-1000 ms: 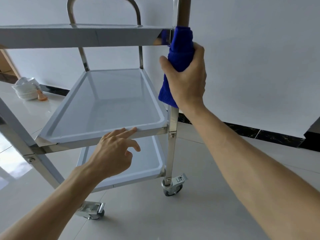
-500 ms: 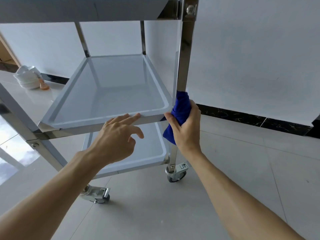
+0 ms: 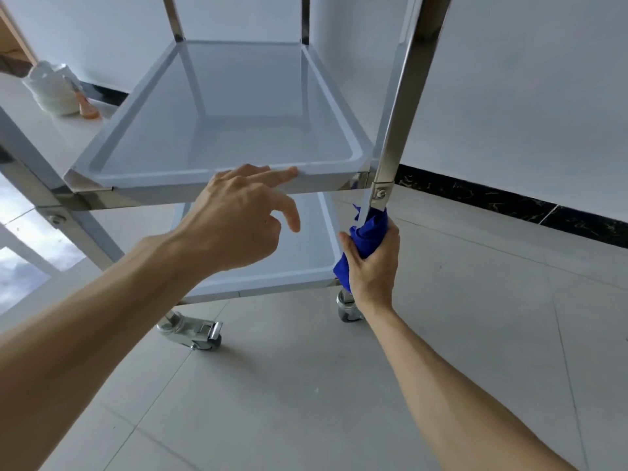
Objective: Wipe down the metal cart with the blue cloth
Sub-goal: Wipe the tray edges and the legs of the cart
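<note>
Your right hand [image 3: 372, 266] grips blue cloth [image 3: 365, 237] low on cart post [image 3: 401, 107]; left hand [image 3: 238, 215] relaxed, fingertips on middle shelf [image 3: 217, 183]. Shelves likely remain.

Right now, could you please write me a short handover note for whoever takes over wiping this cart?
Right hand: grips the crumpled blue cloth wrapped round the near right steel post of the shiny three-tier metal cart, just below the middle shelf bracket.
Left hand: open, its index fingertip resting on the front rim of the middle shelf tray, steadying the cart.
Done: cannot be judged from this view; the post above the cloth looks clean.
Left: the last stretch of post down to the caster wheel, then the other posts and the shelves.
</note>
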The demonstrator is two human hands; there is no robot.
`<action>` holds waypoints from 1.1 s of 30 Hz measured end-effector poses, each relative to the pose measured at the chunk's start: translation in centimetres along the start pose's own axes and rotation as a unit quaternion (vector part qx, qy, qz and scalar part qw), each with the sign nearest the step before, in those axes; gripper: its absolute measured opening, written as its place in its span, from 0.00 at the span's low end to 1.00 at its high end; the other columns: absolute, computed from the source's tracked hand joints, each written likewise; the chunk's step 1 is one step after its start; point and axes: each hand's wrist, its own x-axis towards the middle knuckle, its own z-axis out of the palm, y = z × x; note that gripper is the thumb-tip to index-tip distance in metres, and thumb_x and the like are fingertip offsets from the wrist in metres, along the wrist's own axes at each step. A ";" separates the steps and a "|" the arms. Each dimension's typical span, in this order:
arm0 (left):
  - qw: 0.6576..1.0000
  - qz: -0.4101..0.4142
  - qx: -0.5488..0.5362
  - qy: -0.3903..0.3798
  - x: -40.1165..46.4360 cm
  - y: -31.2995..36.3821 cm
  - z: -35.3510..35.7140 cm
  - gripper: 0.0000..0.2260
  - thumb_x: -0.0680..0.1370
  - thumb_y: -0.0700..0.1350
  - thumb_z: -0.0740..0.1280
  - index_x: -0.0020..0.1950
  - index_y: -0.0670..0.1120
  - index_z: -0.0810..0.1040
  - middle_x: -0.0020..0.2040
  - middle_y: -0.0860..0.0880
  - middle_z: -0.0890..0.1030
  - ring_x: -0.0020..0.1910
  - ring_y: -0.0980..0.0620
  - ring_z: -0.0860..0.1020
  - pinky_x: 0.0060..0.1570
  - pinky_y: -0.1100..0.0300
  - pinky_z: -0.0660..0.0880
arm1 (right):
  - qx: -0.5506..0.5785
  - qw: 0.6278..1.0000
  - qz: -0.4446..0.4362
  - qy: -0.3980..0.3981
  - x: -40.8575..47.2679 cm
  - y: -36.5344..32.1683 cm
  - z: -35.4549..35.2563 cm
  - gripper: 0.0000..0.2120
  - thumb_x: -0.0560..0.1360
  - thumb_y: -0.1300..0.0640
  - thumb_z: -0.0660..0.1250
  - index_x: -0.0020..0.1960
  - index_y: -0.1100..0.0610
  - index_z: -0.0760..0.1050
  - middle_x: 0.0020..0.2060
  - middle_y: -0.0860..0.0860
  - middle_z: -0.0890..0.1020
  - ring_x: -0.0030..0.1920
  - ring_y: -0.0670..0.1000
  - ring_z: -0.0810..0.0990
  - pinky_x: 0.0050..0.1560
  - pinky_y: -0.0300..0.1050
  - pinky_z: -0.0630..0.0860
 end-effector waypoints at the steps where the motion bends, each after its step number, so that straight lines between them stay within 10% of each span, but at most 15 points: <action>1: 1.000 0.002 0.000 0.002 -0.1 -0.1 0.1 0.19 0.75 0.38 0.62 0.48 0.63 0.82 0.77 0.58 0.64 0.75 0.54 0.61 0.73 0.56 0.55 | -0.002 1.000 0.007 -0.003 -0.4 0.8 0.2 0.28 0.72 0.54 0.77 0.67 0.58 0.69 0.57 0.51 0.75 0.54 0.46 0.75 0.55 0.29 0.70; 13: 1.000 0.000 -0.001 -0.026 -0.3 -0.5 -0.3 0.18 0.76 0.39 0.62 0.45 0.63 0.82 0.78 0.60 0.59 0.77 0.57 0.57 0.68 0.67 0.50 | -0.036 0.992 0.102 -0.071 -1.8 3.6 0.4 0.23 0.73 0.55 0.76 0.62 0.59 0.71 0.54 0.52 0.75 0.57 0.57 0.77 0.61 0.53 0.74; 24: 1.000 -0.010 0.007 -0.015 -0.1 -0.7 0.0 0.17 0.74 0.40 0.62 0.43 0.62 0.83 0.77 0.62 0.63 0.76 0.57 0.59 0.67 0.66 0.54 | -0.027 0.999 0.001 -0.024 1.4 -0.5 0.2 0.23 0.73 0.56 0.75 0.63 0.56 0.70 0.55 0.52 0.78 0.51 0.51 0.79 0.52 0.44 0.76; 30: 1.000 -0.022 0.007 -0.005 -0.4 -1.3 0.1 0.17 0.74 0.39 0.63 0.43 0.61 0.83 0.76 0.63 0.63 0.76 0.59 0.59 0.67 0.65 0.55 | -0.017 0.971 0.123 -0.205 -1.2 3.6 -0.8 0.21 0.72 0.62 0.75 0.52 0.44 0.67 0.49 0.46 0.79 0.46 0.52 0.82 0.48 0.51 0.81; 33: 0.999 -0.037 0.002 0.000 -0.9 -1.9 -0.3 0.17 0.75 0.38 0.63 0.43 0.60 0.83 0.74 0.64 0.65 0.74 0.59 0.62 0.68 0.57 0.61 | -0.043 0.948 0.131 -0.288 -0.2 3.7 -1.9 0.21 0.71 0.62 0.77 0.54 0.50 0.68 0.50 0.52 0.79 0.44 0.41 0.81 0.43 0.31 0.75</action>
